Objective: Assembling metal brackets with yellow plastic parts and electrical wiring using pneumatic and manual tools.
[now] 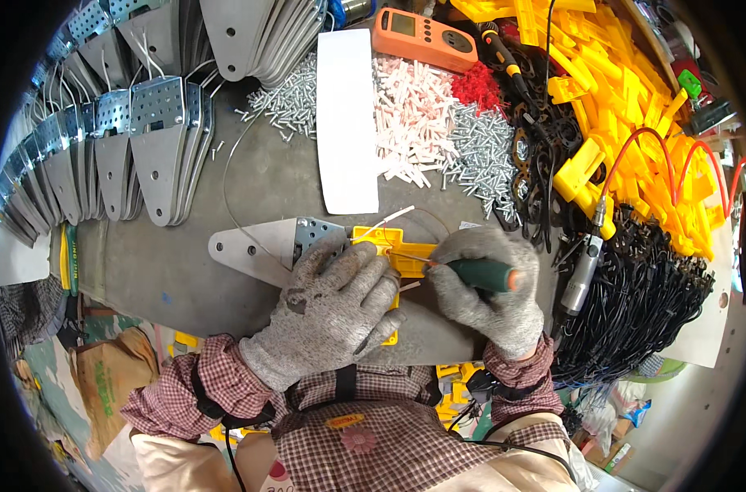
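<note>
Grey knit gloves cover both hands. My left hand [328,307] lies over a yellow plastic housing [412,261], its fingers curved across the part and holding it against the bench. In my closed right hand [498,283] is a screwdriver [481,275] with a green handle and an orange end; its thin shaft points left at the housing. The exact spot the tip touches is hard to make out. Partly under my left hand, a tapered grey metal plate [254,248] with a perforated end reaches out to the left. A white sleeved wire [393,216] sticks up from the housing.
Stacked metal plates [164,156] fill the left. Behind lie screws [295,102], a white strip [347,123], pale plastic plugs [410,115] and an orange meter [422,39]. Yellow parts [586,74], an air screwdriver [584,275] with a red hose, and black cables [627,320] crowd the right.
</note>
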A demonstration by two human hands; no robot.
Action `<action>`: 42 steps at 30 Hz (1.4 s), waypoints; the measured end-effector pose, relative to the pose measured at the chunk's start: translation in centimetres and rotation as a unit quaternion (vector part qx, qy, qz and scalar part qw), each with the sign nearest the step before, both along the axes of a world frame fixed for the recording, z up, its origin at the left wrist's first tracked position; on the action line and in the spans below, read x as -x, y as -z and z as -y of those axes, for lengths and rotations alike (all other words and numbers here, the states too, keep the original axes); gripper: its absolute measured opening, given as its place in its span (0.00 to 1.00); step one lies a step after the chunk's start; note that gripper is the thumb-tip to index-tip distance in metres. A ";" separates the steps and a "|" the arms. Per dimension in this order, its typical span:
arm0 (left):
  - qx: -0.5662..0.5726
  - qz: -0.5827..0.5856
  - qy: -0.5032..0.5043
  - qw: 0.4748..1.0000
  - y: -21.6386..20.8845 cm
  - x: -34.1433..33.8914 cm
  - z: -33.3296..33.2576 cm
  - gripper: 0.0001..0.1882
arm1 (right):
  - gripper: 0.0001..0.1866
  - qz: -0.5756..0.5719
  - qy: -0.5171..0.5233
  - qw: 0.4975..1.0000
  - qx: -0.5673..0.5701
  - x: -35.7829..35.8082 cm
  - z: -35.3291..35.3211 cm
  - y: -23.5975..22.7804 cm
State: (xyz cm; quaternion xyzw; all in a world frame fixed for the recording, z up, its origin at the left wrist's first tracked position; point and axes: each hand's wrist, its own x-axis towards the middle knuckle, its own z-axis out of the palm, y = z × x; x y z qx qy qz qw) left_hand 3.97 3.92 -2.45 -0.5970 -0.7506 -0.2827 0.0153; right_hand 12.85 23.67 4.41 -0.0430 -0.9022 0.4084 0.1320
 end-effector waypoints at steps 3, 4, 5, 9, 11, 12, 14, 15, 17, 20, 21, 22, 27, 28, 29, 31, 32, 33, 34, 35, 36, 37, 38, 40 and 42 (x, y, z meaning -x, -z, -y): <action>-0.087 0.138 -0.041 0.986 -3.6 1.0 -1.1 0.23 | 0.13 0.028 -0.078 0.995 -0.059 0.0 -0.5 0.7; -0.130 0.124 -0.040 0.983 -5.3 1.5 -2.1 0.23 | 0.13 -0.020 -0.092 0.985 -0.142 0.3 -0.1 0.1; -0.154 0.094 -0.013 0.984 -6.6 2.4 -3.9 0.24 | 0.13 -0.048 -0.095 0.978 -0.181 0.6 0.0 0.1; -0.132 -0.033 0.084 0.987 -8.7 4.1 -11.5 0.25 | 0.12 -0.089 -0.075 0.977 -0.181 1.7 0.6 0.2; -0.163 -0.004 0.103 0.981 -10.2 4.2 -12.0 0.25 | 0.12 -0.086 -0.036 0.983 -0.159 1.3 0.3 0.9; -0.186 0.040 0.099 0.977 -10.7 5.7 -11.5 0.26 | 0.13 -0.089 -0.017 0.988 -0.128 2.3 -0.3 1.1; -0.192 0.201 0.082 0.957 -11.9 6.7 -9.9 0.28 | 0.14 -0.068 0.051 0.996 -0.028 3.1 -3.6 0.1; -0.132 0.251 0.047 0.958 -11.2 7.1 -8.3 0.28 | 0.18 -0.007 0.058 0.995 0.082 3.3 -5.4 -1.4; 0.062 0.256 -0.054 0.963 -8.8 7.7 -4.9 0.21 | 0.25 0.088 0.172 0.980 -0.053 2.4 -7.9 -2.2; 0.251 0.018 -0.151 0.956 -6.3 9.5 -0.5 0.20 | 0.29 0.106 0.047 0.974 -0.194 -3.8 -8.7 -2.4; 0.246 -0.111 -0.173 0.947 -5.5 9.2 0.0 0.19 | 0.29 0.194 0.002 0.966 -0.173 -5.9 -8.5 -2.6; 0.127 -0.146 -0.093 0.977 -5.3 8.0 -0.2 0.20 | 0.24 0.201 0.000 0.950 -0.238 -7.4 -8.2 -1.3; 0.050 -0.225 0.232 0.945 -2.0 3.3 0.9 0.18 | 0.17 0.126 0.024 0.975 -0.179 -6.5 -7.8 -1.0; 0.017 -0.124 0.196 0.973 -2.3 3.5 0.6 0.19 | 0.17 0.081 0.020 0.985 -0.152 -6.7 -7.4 -1.8; -0.013 -0.016 0.159 0.987 -3.3 3.7 0.2 0.21 | 0.17 0.040 0.017 0.992 -0.121 -6.9 -6.9 -2.1; -0.088 0.055 0.055 0.993 -6.2 3.9 -1.7 0.31 | 0.15 0.064 -0.008 0.994 -0.083 -6.7 -6.2 -1.8; 0.015 0.146 0.025 0.989 -8.2 4.0 -3.5 0.31 | 0.14 0.087 -0.020 0.992 -0.086 -6.6 -6.2 -1.7; 0.096 0.178 0.008 0.979 -8.8 4.2 -4.3 0.30 | 0.14 0.108 -0.038 0.990 -0.083 -6.3 -6.1 -1.3; 0.170 0.202 0.002 0.964 -9.8 4.1 -5.5 0.28 | 0.12 0.105 -0.034 0.988 -0.108 -6.7 -6.4 -0.6; 0.162 0.102 0.012 0.982 -9.2 4.1 -5.4 0.27 | 0.13 0.097 -0.045 0.988 -0.112 -6.8 -6.6 0.2; 0.151 0.000 0.022 0.988 -8.1 4.1 -4.9 0.26 | 0.13 0.090 -0.056 0.988 -0.115 -6.9 -6.9 0.8; 0.139 -0.102 0.032 0.984 -7.3 3.9 -4.4 0.26 | 0.14 0.082 -0.068 0.987 -0.117 -6.9 -7.0 1.3; 0.118 -0.163 0.009 0.979 -7.1 3.0 -3.5 0.22 | 0.14 0.083 -0.046 0.989 -0.110 -7.1 -6.8 1.8; 0.064 -0.219 -0.007 0.974 -4.4 1.9 -1.6 0.20 | 0.14 0.121 -0.039 0.986 -0.109 -7.0 -6.8 2.0; 0.048 -0.219 0.000 0.974 -1.9 1.2 -0.4 0.18 | 0.14 0.143 -0.036 0.981 -0.123 -7.0 -6.7 1.7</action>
